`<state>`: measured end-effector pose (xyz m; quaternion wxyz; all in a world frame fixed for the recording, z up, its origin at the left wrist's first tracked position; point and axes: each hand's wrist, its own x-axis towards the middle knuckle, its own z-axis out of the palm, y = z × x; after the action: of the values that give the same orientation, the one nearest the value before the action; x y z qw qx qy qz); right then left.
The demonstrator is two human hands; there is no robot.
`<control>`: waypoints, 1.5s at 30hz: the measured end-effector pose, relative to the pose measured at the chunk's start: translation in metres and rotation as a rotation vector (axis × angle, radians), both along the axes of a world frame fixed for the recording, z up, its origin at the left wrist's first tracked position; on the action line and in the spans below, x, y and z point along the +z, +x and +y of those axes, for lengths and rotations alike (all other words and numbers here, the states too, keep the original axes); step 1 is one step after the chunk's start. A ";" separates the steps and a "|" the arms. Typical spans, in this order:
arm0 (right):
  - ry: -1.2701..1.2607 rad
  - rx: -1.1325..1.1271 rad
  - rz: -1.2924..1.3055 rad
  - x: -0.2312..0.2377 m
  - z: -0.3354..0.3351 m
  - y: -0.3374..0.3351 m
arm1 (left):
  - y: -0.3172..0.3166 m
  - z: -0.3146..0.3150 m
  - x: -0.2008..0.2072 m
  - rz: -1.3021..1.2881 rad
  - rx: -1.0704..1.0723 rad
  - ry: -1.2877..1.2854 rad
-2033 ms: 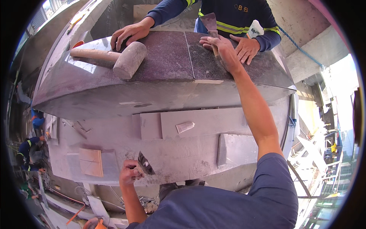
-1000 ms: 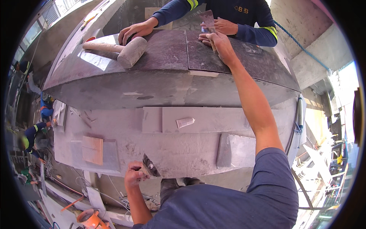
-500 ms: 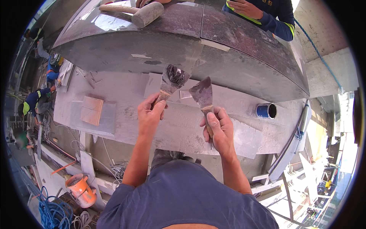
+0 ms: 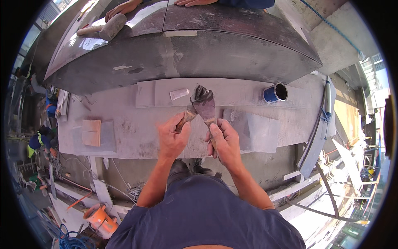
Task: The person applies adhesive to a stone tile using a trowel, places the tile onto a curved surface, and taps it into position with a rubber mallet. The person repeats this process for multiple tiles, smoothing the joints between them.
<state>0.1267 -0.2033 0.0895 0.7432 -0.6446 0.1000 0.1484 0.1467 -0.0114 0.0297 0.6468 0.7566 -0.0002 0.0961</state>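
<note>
Your left hand (image 4: 173, 136) is wrapped around the handle of the left scraper (image 4: 185, 120), and your right hand (image 4: 224, 143) is wrapped around the handle of the right scraper (image 4: 207, 109). Both grips are narrow, with the fingers curled and the thumbs lying along the handles. Your hands are near each other but apart, in front of your body and over the near part of the bench (image 4: 132, 120).

Each blade extends beyond your fingers, away from you. The left scraper leans to the right and the right scraper leans to the left, so the blades overlap in this view, above and between your two grips. A dark lump of putty (image 4: 202, 93) sits at the far end of the overlapping blades, well clear of your fingers; you cannot tell from here which blade bears it.

Just beyond the blades, to their left, a pale tube (image 4: 179, 93) lies on a board (image 4: 159, 89). A blue can (image 4: 274, 93) is farther off to the right, tilted in this view. Past the bench, a mallet (image 4: 112, 27) lies on the dark stone slab (image 4: 232, 27), with a co-worker's hand (image 4: 123, 9) just beside its head.
</note>
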 end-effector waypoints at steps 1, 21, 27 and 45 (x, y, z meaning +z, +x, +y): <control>-0.010 0.001 -0.025 0.003 -0.005 0.002 | -0.004 -0.002 0.002 -0.014 -0.033 0.064; -0.914 0.210 -0.969 0.045 -0.135 0.039 | -0.025 0.005 0.025 0.320 -0.423 -0.577; -1.338 0.233 -1.051 0.074 -0.125 0.014 | -0.035 -0.016 0.031 0.393 -0.215 -0.294; -1.462 0.499 -0.897 0.094 -0.107 0.011 | -0.044 -0.026 0.014 0.387 -0.256 -0.159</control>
<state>0.1381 -0.3104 0.1840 0.0620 -0.9578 -0.2738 -0.0613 0.1023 -0.0370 0.0441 0.6990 0.7016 0.0352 -0.1338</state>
